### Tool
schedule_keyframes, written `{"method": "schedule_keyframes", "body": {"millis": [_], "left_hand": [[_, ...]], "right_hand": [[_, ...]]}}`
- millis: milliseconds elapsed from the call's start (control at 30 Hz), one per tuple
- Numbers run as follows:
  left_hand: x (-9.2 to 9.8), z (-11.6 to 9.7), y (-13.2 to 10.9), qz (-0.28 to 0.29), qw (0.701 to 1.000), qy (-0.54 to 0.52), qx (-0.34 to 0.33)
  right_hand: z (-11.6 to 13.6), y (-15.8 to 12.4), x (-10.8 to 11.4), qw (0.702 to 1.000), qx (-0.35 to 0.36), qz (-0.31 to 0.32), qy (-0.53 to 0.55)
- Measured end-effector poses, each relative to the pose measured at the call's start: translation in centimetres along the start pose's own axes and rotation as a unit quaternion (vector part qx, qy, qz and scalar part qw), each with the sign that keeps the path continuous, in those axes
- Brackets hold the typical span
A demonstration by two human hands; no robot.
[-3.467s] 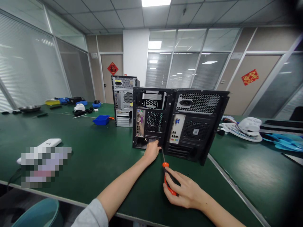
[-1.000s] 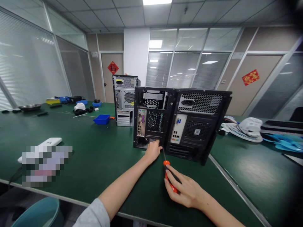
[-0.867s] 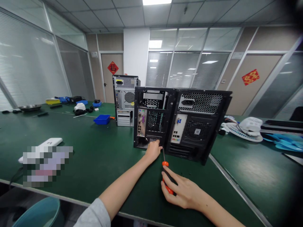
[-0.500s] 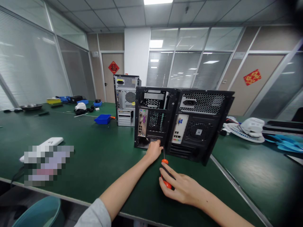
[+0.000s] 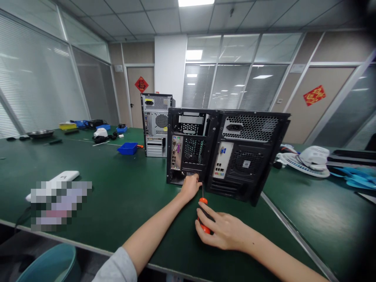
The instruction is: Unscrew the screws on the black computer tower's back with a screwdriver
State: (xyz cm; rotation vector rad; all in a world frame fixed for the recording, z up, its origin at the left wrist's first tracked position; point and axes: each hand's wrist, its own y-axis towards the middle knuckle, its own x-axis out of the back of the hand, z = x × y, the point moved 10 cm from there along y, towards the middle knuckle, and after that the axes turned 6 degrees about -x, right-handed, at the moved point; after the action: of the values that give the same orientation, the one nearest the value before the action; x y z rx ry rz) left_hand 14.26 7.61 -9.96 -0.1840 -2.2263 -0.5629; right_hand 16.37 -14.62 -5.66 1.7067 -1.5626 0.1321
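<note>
My right hand (image 5: 219,229) is closed around the red-orange handle of a screwdriver (image 5: 203,201). Its thin shaft points away from me, toward the lower right corner of the left black computer case (image 5: 192,166); the tip is too small to make out. At that case's bottom slot area, my left hand (image 5: 190,188) has its fingers bent and pressed at the opening. What lies in those fingers, if anything, is hidden. The case stands upright with its rear side facing me and an open bay at the top. Right beside it stands a second black computer case (image 5: 249,156).
Behind the left case is a grey computer tower (image 5: 157,125). A blue tray (image 5: 127,148) sits on the green table (image 5: 117,196). White fan parts (image 5: 314,160) and blue fan blades (image 5: 357,178) lie at right. A white device (image 5: 63,178) rests at left, above a teal bin (image 5: 49,264).
My right hand and the screwdriver have shifted slightly to the left. The left hand stays at the bottom of the case, nearly unmoved.
</note>
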Motion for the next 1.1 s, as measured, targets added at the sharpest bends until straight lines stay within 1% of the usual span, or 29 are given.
{"method": "schedule_keyframes", "body": {"millis": [167,267,333,500,667,833,1000,1100], "left_hand": [[0.0,0.1,0.1,-0.001,1.0,-0.013,0.0],[0.1,0.2,0.1,-0.001,1.0,-0.021,0.0],[0.0,0.2,0.1,-0.001,1.0,-0.026,0.0],[-0.1,0.2,0.2,0.0,0.999,-0.038,0.001],[-0.1,0.3,0.2,0.002,0.999,-0.049,0.005],[0.0,0.2,0.0,0.01,0.998,-0.064,0.011],[0.1,0.3,-0.4,0.027,0.996,-0.082,0.026],[0.5,0.2,-0.5,0.03,0.995,-0.088,0.036]], "right_hand": [[2.3,-0.8,-1.7,0.999,0.026,0.019,0.027],[2.8,-1.6,-2.4,0.999,0.025,0.021,0.032],[2.6,-2.0,-2.5,1.0,0.012,0.012,0.026],[1.0,-3.1,-2.6,0.998,-0.06,-0.003,0.029],[1.3,-3.9,-2.7,0.998,-0.052,-0.016,0.029],[0.6,-4.2,-2.5,0.994,-0.085,-0.049,0.044],[0.2,-4.2,-2.5,0.99,-0.116,-0.062,0.043],[0.6,-3.9,-2.5,0.991,-0.114,-0.066,0.03]]}}
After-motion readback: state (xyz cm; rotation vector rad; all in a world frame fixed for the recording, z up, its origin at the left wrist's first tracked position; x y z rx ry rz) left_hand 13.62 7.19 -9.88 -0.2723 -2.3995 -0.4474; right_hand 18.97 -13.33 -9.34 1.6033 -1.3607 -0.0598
